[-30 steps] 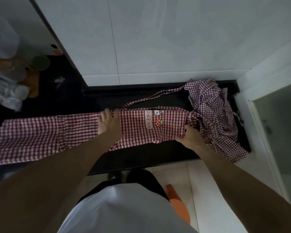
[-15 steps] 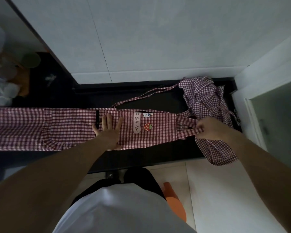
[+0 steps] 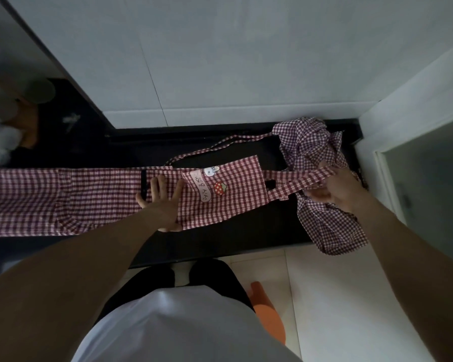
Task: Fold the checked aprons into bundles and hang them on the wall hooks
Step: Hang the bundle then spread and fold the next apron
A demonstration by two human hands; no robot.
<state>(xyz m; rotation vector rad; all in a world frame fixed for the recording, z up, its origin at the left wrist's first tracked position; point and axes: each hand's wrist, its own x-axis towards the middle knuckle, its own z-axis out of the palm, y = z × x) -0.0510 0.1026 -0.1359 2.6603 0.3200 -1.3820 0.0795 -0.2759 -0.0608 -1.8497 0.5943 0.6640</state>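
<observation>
Red-and-white checked cotton apron (image 3: pixel 94 199), folded lengthwise into a long strip, lying flat along the black countertop (image 3: pixel 246 236) from the left edge of view to the bib. Bib bears a pink lettered label and a red strawberry patch (image 3: pixel 220 188).

Left hand (image 3: pixel 162 202): palm down on the strip just left of the label, fingers (image 3: pixel 156 186) straight and spread, pressing the cloth flat; nothing gripped.

Right hand (image 3: pixel 335 188): fingers curled, pinching the apron's checked neck strap (image 3: pixel 298 178), which runs taut from the bib's right edge to the hand.

Second checked apron (image 3: pixel 322 163), purple-toned, crumpled in a heap at the counter's right end, partly under the right hand, one corner hanging over the front edge.

White tiled wall (image 3: pixel 220 61) behind the counter. Orange object (image 3: pixel 267 312) on the pale floor beside the person's legs; what it is cannot be told.
</observation>
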